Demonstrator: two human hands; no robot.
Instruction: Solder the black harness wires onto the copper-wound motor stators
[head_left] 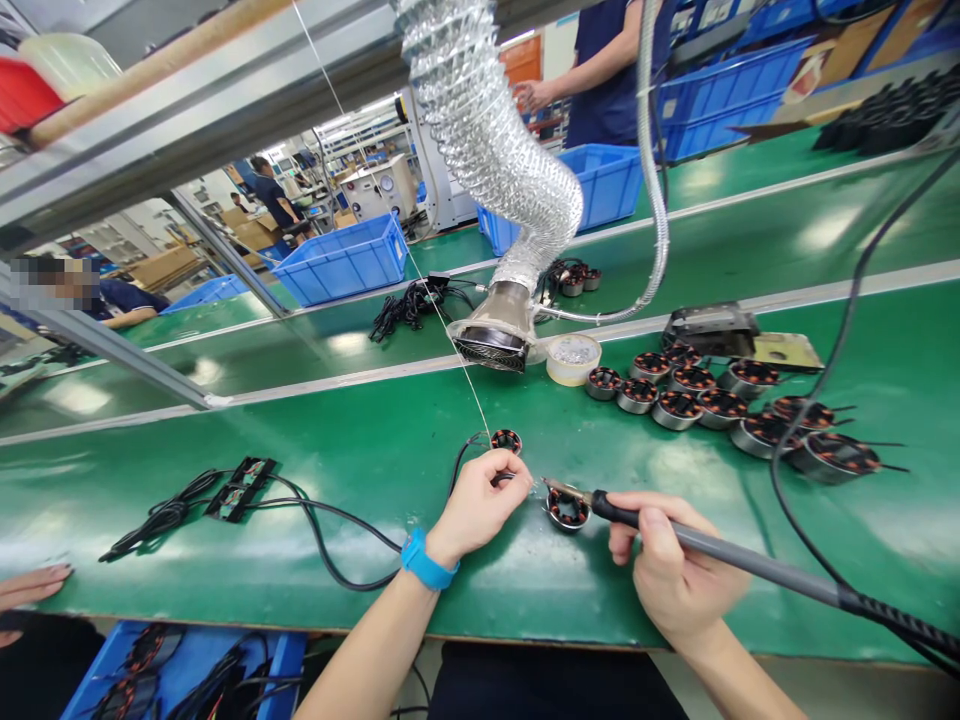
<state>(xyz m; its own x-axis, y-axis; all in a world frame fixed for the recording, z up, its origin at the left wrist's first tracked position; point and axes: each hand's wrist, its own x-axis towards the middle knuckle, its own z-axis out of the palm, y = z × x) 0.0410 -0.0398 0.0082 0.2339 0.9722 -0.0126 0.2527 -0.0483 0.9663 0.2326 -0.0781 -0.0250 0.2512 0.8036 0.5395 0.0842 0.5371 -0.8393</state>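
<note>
My right hand (675,565) grips a soldering iron (720,545) by its dark handle. The iron's tip points left, above the rim of a small motor stator (568,510) with copper windings in a metal ring. Just left of that tip, my left hand (484,500) is closed in a pinch on the end of a black cable (337,515); fine wire ends seem to show past the fingertips. This cable leads left to a small black-framed circuit board (240,488). A second stator (506,440) lies behind my left hand, partly hidden. A thin solder wire (450,335) hangs down to it.
Several stators (679,408) stand at the right, beside a round tub (573,358) and an iron stand (712,330). A foil exhaust duct (517,150) hangs ahead. A blue bin (289,655) sits below the bench edge. Another person's hand (34,587) rests at far left.
</note>
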